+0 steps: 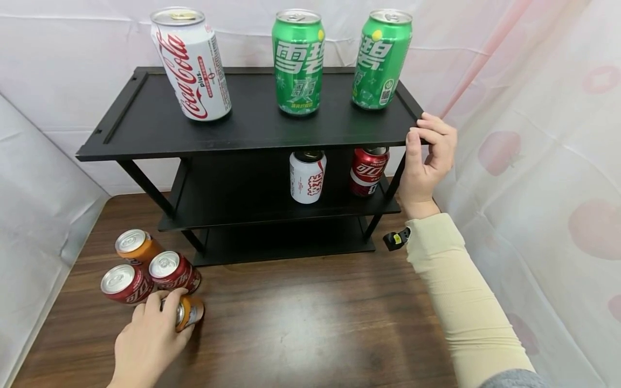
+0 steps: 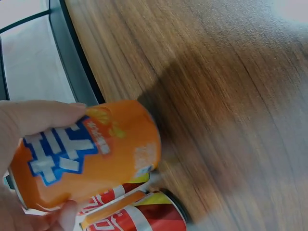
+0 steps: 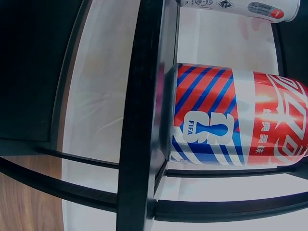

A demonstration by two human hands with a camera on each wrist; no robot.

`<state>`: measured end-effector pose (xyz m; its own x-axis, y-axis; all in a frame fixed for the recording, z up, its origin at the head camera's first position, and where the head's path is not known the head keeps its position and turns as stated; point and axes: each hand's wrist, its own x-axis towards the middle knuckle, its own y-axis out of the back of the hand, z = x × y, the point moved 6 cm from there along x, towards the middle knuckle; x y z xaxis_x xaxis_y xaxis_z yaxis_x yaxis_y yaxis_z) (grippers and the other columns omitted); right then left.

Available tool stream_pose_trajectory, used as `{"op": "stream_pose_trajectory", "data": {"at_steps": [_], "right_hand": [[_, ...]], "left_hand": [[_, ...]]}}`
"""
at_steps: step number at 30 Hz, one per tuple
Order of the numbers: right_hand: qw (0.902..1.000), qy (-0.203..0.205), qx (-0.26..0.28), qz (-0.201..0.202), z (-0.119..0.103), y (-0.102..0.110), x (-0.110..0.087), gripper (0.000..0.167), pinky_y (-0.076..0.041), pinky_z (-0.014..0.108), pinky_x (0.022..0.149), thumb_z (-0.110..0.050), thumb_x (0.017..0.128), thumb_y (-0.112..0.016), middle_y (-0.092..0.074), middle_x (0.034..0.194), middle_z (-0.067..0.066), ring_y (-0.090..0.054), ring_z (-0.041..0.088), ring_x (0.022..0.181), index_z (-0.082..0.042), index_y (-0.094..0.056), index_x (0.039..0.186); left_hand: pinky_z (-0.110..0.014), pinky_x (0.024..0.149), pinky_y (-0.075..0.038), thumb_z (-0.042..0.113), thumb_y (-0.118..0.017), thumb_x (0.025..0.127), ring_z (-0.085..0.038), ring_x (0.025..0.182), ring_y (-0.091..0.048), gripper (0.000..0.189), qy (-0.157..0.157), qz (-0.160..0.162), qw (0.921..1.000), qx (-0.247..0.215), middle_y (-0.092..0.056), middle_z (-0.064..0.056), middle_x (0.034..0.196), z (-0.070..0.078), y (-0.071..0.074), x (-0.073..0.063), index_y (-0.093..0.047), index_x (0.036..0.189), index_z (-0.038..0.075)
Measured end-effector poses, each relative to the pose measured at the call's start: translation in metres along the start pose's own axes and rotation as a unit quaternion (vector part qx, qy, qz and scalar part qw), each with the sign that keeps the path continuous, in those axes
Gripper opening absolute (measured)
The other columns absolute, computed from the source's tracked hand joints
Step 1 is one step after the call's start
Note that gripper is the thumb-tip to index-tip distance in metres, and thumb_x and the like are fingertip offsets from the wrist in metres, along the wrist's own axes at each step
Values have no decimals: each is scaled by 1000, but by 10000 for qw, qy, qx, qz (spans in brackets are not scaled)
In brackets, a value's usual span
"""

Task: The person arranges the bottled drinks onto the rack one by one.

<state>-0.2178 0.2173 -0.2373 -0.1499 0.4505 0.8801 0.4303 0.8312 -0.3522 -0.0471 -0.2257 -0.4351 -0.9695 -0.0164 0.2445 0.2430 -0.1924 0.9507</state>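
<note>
My left hand [image 1: 147, 334] grips an orange soda can [image 1: 191, 313] at the lower left, tilted in the head view. In the left wrist view, thumb and fingertips press on opposite sides of this orange can, beside a blue-and-white label. Close behind it on the table stand two dark red cola cans [image 1: 176, 272] and another orange can [image 1: 138, 247]. My right hand [image 1: 429, 156] holds the right front corner of the black three-tier shelf [image 1: 247, 132], fingers curled at its edge. Below that corner, a red cola can [image 3: 207, 113] stands on the middle tier.
On the top tier stand a white Coca-Cola can [image 1: 194, 70] and two green Sprite cans [image 1: 298, 64]. A smaller white can [image 1: 308, 180] is on the middle tier. Brown wood-grain table [image 1: 301, 318] lies in front; pale curtains [image 1: 548, 161] hang around the sides and back.
</note>
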Motion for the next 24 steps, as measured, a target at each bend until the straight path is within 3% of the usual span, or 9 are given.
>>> {"op": "stream_pose_trajectory", "data": {"at_steps": [6,14,19,24], "right_hand": [[10000,-24,-59,-30,2,1,0,46,-48,47,99,-30,86,-68,-62,93,16,-59,36,105,14,-59,79],[10000,6,-75,-53,1,0,1,47,-48,48,99,-31,86,-68,-62,92,17,-59,37,104,14,-59,79],[9999,8,-103,-54,1,1,0,49,-48,48,100,-34,87,-69,-62,92,17,-60,36,104,14,-59,78],[9999,8,-130,-58,1,1,0,50,-48,48,100,-35,87,-68,-62,92,15,-60,35,104,14,-60,78]], "left_hand": [[-54,49,-49,42,-90,60,-39,78,-60,79,-21,546,9979,-347,-60,-21,99,5,11,6,-54,120,4],[-51,53,-51,39,-90,59,-31,76,-62,74,-358,1080,9915,-624,-64,-16,94,18,30,17,-57,116,4],[-56,67,-49,32,-91,57,-35,83,-62,69,-580,1223,9870,-860,-64,-18,102,28,40,23,-62,115,6],[-62,78,-47,19,-94,53,-44,99,-57,70,-563,1324,9811,-1294,-58,-26,116,36,50,29,-65,116,9]]}}
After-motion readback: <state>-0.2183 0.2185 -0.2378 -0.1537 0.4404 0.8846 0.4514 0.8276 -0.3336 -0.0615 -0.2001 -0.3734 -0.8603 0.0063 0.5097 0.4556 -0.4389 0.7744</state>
